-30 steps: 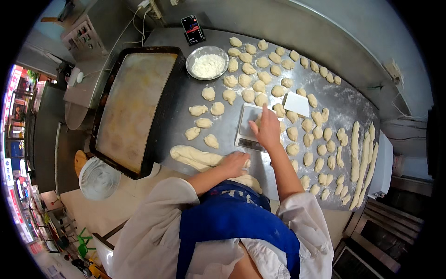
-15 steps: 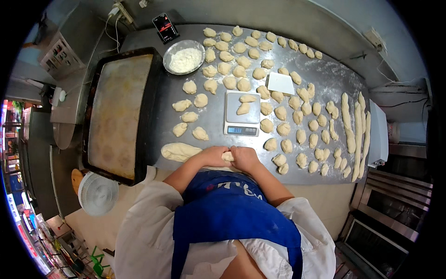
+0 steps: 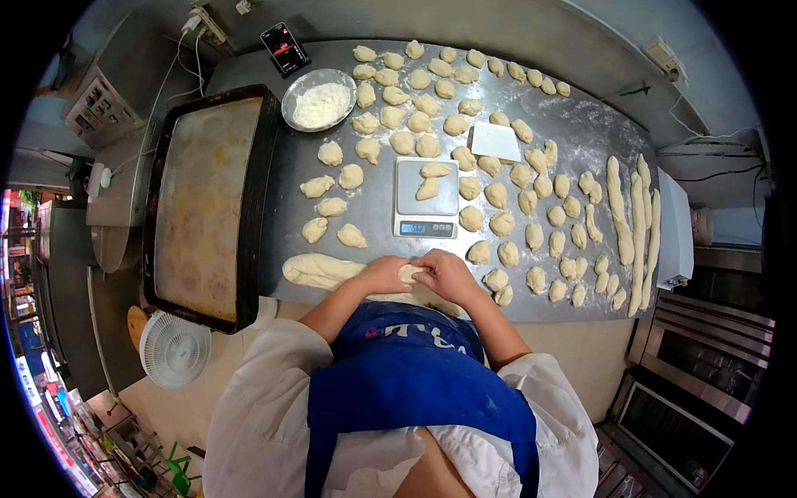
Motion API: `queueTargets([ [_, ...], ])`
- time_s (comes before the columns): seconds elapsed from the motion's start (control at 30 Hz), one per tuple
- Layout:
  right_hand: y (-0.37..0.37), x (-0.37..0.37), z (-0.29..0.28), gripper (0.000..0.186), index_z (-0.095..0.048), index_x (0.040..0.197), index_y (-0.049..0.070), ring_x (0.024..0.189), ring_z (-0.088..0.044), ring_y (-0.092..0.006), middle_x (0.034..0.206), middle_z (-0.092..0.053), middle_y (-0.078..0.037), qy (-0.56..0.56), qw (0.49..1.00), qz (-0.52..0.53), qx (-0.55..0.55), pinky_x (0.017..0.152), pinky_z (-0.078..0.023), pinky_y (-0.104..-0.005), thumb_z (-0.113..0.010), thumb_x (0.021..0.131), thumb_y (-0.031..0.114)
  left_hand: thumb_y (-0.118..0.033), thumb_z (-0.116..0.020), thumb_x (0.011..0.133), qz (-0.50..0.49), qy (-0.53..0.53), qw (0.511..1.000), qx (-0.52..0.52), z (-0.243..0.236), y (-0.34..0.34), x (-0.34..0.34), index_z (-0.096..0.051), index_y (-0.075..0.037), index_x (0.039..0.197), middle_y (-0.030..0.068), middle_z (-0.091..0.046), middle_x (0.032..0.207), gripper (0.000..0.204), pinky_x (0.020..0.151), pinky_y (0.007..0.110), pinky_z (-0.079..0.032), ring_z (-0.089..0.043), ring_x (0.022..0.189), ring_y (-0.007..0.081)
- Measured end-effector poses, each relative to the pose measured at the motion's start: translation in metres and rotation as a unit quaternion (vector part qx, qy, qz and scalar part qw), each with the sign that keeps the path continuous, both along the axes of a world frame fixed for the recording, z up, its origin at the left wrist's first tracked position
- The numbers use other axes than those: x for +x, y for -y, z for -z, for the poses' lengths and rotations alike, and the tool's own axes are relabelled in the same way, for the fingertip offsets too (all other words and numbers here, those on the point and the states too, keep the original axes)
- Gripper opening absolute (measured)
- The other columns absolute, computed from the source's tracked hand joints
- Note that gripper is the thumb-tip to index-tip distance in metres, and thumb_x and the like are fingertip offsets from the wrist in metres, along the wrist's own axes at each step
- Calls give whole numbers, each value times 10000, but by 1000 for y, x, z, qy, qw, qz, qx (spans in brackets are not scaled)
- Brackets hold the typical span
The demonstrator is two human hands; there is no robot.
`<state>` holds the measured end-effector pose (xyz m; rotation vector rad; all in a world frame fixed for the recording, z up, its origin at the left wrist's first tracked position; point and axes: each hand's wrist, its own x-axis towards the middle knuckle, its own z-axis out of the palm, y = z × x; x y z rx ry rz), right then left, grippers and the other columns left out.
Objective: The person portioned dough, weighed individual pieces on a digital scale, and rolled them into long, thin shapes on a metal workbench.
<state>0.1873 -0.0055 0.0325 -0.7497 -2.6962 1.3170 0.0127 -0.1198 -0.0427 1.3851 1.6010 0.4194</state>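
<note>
On the near side of the digital scale, the left hand and right hand grip a dough lump; the dough roll lies crosswise, reaching leftward past the scale.

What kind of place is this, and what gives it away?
Probably a small bakery or food-shop kitchen: rows of portioned dough pieces on a floured steel worktable, a digital scale among them, and a large dark-rimmed baking tray alongside.
</note>
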Motion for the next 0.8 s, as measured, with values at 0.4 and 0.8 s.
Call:
queueTargets([
  [0.4, -43, -13, -9, 195, -742, 826, 33, 659, -673, -293, 730, -690, -169, 103, 989, -66, -78, 659, -538, -372, -736, 694, 176, -359, -734, 794, -41, 73, 995, 52, -33, -20, 30, -602, -71, 1132, 191, -685, 1020, 463, 798, 467, -515, -647, 935, 418],
  [0.8, -97, -69, 24, 172, -743, 851, 9, 712, -622, -161, 757, -686, -112, -75, 937, 328, -95, 667, -494, -309, -714, 842, 178, -586, -626, 838, 12, -169, 985, 21, -51, -21, 30, -543, -77, 1272, 177, -624, 1199, 673, 903, 488, -455, -587, 1118, 353],
])
